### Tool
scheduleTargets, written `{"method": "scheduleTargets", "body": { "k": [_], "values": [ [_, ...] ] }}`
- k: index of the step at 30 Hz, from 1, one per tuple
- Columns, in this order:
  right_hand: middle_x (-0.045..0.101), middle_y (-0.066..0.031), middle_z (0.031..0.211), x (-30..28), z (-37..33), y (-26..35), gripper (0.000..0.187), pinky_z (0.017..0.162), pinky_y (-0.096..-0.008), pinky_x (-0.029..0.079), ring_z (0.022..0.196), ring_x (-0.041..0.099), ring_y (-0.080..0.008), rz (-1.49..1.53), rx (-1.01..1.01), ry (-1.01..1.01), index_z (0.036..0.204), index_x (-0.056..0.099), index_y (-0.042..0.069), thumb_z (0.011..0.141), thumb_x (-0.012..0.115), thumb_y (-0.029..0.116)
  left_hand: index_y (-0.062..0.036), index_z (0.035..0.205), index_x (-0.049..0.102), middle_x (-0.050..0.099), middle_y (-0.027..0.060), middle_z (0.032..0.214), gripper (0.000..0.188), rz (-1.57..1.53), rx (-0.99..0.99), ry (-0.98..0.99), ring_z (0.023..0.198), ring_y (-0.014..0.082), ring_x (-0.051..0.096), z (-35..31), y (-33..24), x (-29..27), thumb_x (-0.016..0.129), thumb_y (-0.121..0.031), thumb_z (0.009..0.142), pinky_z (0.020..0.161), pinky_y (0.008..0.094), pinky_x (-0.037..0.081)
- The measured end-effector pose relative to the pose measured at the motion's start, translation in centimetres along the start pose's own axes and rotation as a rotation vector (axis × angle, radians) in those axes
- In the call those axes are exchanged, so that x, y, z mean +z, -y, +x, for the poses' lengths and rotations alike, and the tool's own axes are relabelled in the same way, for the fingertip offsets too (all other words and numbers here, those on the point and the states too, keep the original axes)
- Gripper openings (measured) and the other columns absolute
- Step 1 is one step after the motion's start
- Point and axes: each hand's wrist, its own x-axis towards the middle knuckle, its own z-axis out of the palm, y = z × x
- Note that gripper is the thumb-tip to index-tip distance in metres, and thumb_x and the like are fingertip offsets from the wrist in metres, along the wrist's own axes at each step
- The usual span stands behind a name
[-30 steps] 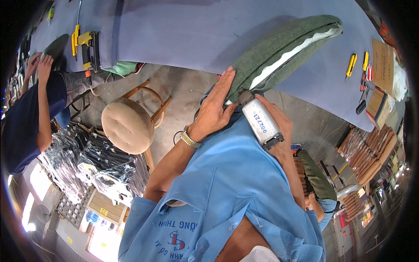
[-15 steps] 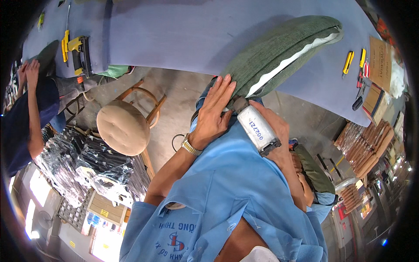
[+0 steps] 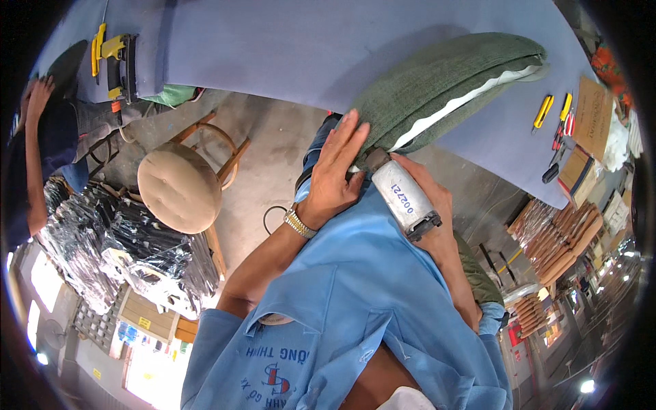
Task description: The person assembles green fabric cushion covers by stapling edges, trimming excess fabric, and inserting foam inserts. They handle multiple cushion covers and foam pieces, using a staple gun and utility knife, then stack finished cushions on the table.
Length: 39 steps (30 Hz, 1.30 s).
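Note:
A dark green upholstered seat cushion [image 3: 437, 78] reaches from my lap onto the table, tilted, with a jagged white strip along its lower side. My left hand [image 3: 333, 174] presses on its near end, fingers stretched out and thumb apart. Just right of it, my right hand [image 3: 432, 205] is wrapped around a pneumatic staple gun [image 3: 403, 197] with a silver-white body. The tool's dark nose end sits close against the cushion's near end; whether they touch I cannot tell. The tool's handle is hidden behind its body and my fingers.
A blue-grey table [image 3: 260, 55] spans the far side. On it lie a yellow staple gun [image 3: 123, 68], a yellow cutter [image 3: 542, 113], and a cardboard box [image 3: 593, 113]. A round beige stool [image 3: 180, 188] and plastic-wrapped stacks [image 3: 147, 253] stand left. A co-worker's arm [image 3: 35, 157] shows far left.
My view has shifted slightly, so the stool and surroundings appear further left. My hands, the staple gun and the cushion keep nearly the same positions relative to each other.

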Motion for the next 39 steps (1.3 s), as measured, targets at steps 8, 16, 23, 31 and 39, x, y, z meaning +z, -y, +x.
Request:
{"method": "scheduleTargets", "body": {
  "k": [8, 16, 23, 31, 39],
  "values": [
    [0.071, -0.0188, 0.127, 0.1, -0.8, -0.7, 0.059, 0.095, -0.0356, 0.056, 0.113, 0.072, -0.0293, -0.106, -0.174, -0.097, 0.137, 0.063, 0.004, 0.081, 0.077, 0.013, -0.0025, 0.160, 0.030, 0.031, 0.0187, 0.167, 0.096, 0.038, -0.049, 0.060, 0.155, 0.0340, 0.029, 0.1, -0.7, -0.3, 0.073, 0.004, 0.074, 0.127, 0.0473, 0.026],
    [0.071, -0.0204, 0.125, 0.3, -1.3, -1.1, 0.062, 0.097, -0.0364, 0.054, 0.112, 0.072, -0.0316, -0.079, -0.154, -0.074, 0.138, 0.063, 0.003, 0.078, 0.077, 0.011, -0.0024, 0.159, 0.033, 0.033, 0.0185, 0.166, 0.094, 0.079, -0.023, 0.060, 0.154, 0.0333, 0.031, 0.0, -0.7, 0.0, 0.071, 0.005, 0.074, 0.126, 0.0494, 0.027],
    [0.071, -0.0186, 0.126, 0.2, -1.3, -1.0, 0.063, 0.097, -0.0367, 0.054, 0.111, 0.072, -0.0324, -0.037, -0.094, -0.034, 0.139, 0.062, 0.004, 0.078, 0.078, 0.010, -0.0013, 0.157, 0.038, 0.036, 0.0191, 0.164, 0.091, 0.101, -0.007, 0.043, 0.153, 0.0343, 0.033, -0.3, -1.0, 0.3, 0.068, 0.008, 0.072, 0.125, 0.0503, 0.027],
    [0.069, -0.0188, 0.130, -0.2, -0.5, 0.1, 0.064, 0.099, -0.0394, 0.054, 0.118, 0.069, -0.0350, 0.022, 0.057, 0.104, 0.139, 0.060, 0.006, 0.078, 0.078, 0.012, -0.0014, 0.156, 0.041, 0.037, 0.0218, 0.163, 0.089, 0.062, 0.020, -0.056, 0.152, 0.0361, 0.035, -0.7, 0.1, 1.2, 0.067, 0.010, 0.071, 0.125, 0.0514, 0.028],
    [0.070, -0.0199, 0.124, -2.2, -0.2, -0.4, 0.068, 0.098, -0.0327, 0.051, 0.110, 0.071, -0.0318, -0.080, -0.163, 0.081, 0.140, 0.061, 0.005, 0.075, 0.078, 0.009, -0.0008, 0.160, 0.030, 0.028, 0.0236, 0.166, 0.099, 0.001, -0.085, -0.105, 0.153, 0.0378, 0.032, -0.5, -1.1, 1.5, 0.076, 0.006, 0.072, 0.126, 0.0495, 0.027]
  ]
}}
